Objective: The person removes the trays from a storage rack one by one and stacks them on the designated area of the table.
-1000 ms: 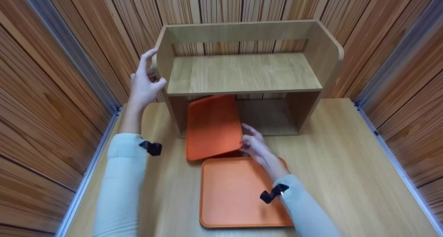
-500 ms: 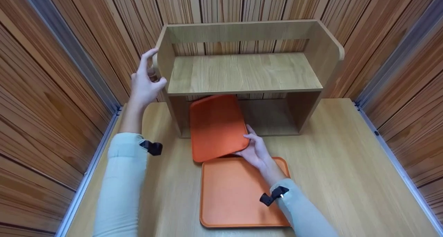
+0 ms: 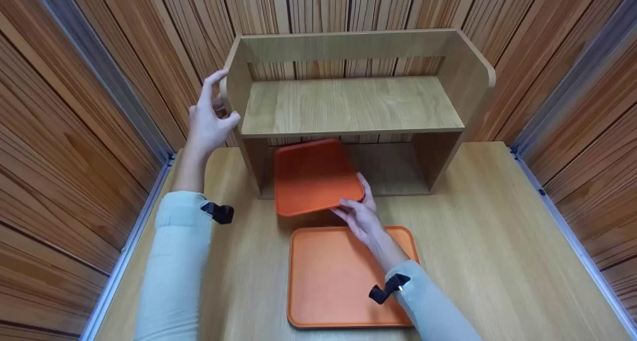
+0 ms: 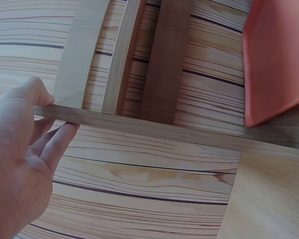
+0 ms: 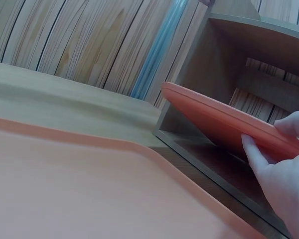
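In the head view my right hand (image 3: pixel 362 218) pinches the front right corner of an orange-red tray (image 3: pixel 316 179). That tray is tilted, its rear part inside the lower compartment of a wooden desktop shelf (image 3: pixel 353 104). The right wrist view shows thumb and fingers on opposite faces of the raised tray (image 5: pixel 229 117), its front edge lifted off the shelf floor. My left hand (image 3: pixel 209 114) grips the shelf's left side panel, with the thumb on one face and fingers on the other in the left wrist view. A second orange tray (image 3: pixel 343 281) lies flat on the table, partly under my right forearm.
The wooden table (image 3: pixel 507 241) runs between wood-plank walls (image 3: pixel 587 147) with metal rails along both sides. The shelf's middle board (image 3: pixel 351 130) passes above the tilted tray, and its right side panel (image 3: pixel 465 82) stands to the right.
The right hand has shifted its hold on the tray's corner, and the tray's front edge has risen and moved slightly right. The left hand has stayed on the panel.
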`<state>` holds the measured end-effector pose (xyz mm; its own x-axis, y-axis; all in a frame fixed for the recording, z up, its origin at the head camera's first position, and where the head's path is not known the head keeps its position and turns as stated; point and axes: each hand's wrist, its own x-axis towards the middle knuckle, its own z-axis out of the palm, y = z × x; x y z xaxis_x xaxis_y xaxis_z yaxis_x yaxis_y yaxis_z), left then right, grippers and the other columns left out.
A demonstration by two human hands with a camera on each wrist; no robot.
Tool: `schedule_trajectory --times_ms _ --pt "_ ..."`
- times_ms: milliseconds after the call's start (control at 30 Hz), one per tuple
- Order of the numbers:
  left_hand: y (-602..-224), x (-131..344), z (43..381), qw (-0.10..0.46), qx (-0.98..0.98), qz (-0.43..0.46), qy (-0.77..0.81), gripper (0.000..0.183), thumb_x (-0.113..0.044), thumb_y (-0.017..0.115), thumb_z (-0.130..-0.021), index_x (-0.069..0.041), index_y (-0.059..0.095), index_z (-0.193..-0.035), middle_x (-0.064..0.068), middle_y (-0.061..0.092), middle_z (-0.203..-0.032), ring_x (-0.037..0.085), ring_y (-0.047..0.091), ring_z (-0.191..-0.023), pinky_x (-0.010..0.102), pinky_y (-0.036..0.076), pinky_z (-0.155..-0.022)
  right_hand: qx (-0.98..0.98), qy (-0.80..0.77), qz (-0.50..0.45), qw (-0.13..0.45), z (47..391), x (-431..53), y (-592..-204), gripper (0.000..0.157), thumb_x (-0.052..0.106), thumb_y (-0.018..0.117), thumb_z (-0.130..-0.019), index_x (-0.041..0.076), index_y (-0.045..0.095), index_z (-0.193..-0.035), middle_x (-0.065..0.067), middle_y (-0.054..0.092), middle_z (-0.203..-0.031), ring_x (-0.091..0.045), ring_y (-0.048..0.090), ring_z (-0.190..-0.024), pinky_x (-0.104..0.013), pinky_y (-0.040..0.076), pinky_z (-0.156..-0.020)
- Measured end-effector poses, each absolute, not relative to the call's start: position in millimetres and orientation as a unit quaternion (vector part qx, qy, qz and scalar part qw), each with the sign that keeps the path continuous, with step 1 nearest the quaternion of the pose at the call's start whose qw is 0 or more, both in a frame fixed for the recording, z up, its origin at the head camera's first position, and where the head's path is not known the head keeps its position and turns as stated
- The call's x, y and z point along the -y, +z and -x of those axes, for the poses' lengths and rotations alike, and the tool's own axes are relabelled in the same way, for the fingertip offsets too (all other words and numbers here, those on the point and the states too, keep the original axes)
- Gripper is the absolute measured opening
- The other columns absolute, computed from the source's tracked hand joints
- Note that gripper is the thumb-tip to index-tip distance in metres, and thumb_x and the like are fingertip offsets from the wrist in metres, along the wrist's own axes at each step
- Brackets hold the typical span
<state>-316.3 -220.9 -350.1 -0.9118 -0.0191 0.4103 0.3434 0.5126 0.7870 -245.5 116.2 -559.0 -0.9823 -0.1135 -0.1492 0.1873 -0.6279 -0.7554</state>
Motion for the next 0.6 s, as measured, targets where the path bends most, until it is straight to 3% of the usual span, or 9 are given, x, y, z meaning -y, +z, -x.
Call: schedule_trajectory --times_ms 100,200,300,467,600 --pt "-349.8 220.0 316.4 0.189 0.85 0.099 -0.482 0.085 0.004 0.062 -0.1 -0.036 0.04 -0.171 0.024 0.073 -0.15 0.032 0.077 -0.128 0.038 0.062 -0.096 -0.418 -0.904 -0.051 0.08 245.1 -117.3 -558.8 0.097 -0.018 0.044 -0.106 0.031 0.01 -0.182 -0.019 0.029 -0.179 -0.027 0.064 -0.13 -0.049 0.062 -0.11" --pt "-349.6 220.1 316.1 0.184 0.848 0.099 -0.486 0.085 0.003 0.062 -0.1 -0.036 0.039 -0.172 0.026 0.068 -0.156 0.035 0.074 -0.138 0.05 0.064 -0.106 -0.401 -0.911 -0.065 0.07 244.0 -118.1 -558.5 0.096 -0.016 0.044 -0.107 0.031 0.004 -0.182 -0.018 0.028 -0.179 -0.027 0.063 -0.131 -0.047 0.062 -0.109" --pt "-348.8 220.6 315.7 0.183 0.848 0.094 -0.488 0.085 0.004 0.062 -0.1 -0.037 0.039 -0.172 0.028 0.066 -0.157 0.038 0.071 -0.143 0.059 0.062 -0.112 -0.379 -0.92 -0.076 0.058 243.5 -119.4 -558.7 0.09 -0.012 0.045 -0.109 0.028 0.006 -0.179 -0.015 0.039 -0.168 -0.024 0.068 -0.122 -0.043 0.062 -0.102" --pt "-349.2 221.3 316.3 0.182 0.85 0.087 -0.487 0.085 0.004 0.062 -0.101 -0.039 0.04 -0.171 0.027 0.064 -0.16 0.041 0.068 -0.146 0.061 0.061 -0.114 -0.362 -0.926 -0.096 0.041 241.1 -122.7 -559.4 0.06 -0.009 0.048 -0.109 0.02 0.029 -0.158 -0.006 0.058 -0.14 -0.019 0.073 -0.107 -0.042 0.062 -0.096" --pt "-350.1 220.9 317.8 0.176 0.847 0.087 -0.494 0.085 0.005 0.062 -0.101 -0.04 0.04 -0.171 0.026 0.06 -0.164 0.042 0.064 -0.15 0.062 0.059 -0.116 -0.373 -0.921 -0.105 0.035 238.9 -123.0 -559.5 0.063 -0.01 0.052 -0.108 0.027 0.025 -0.152 -0.004 0.059 -0.133 -0.016 0.071 -0.103 -0.044 0.056 -0.101"
